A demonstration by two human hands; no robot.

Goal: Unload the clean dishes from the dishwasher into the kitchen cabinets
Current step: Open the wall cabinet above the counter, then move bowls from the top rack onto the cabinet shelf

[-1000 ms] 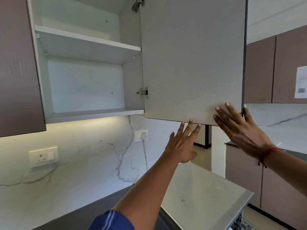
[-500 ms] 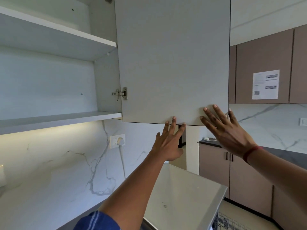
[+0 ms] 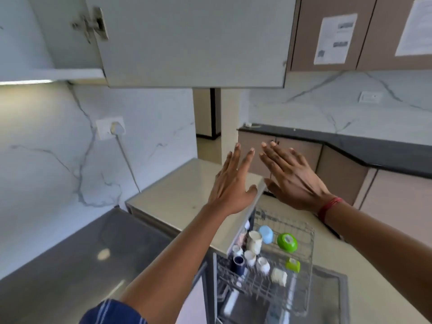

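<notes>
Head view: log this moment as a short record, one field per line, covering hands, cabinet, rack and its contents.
left hand: open, empty, fingers spread
right hand: open, empty, red thread at the wrist
cabinet door: swung open overhead, untouched
dishwasher rack: pulled out below the hands, loaded
rack contents: green bowl, blue bowl, white cups, dark blue cup
unloading: nothing picked up yet

The open cabinet door point(image 3: 194, 40) hangs above both hands, with the dishwasher rack point(image 3: 275, 265) below them.
</notes>
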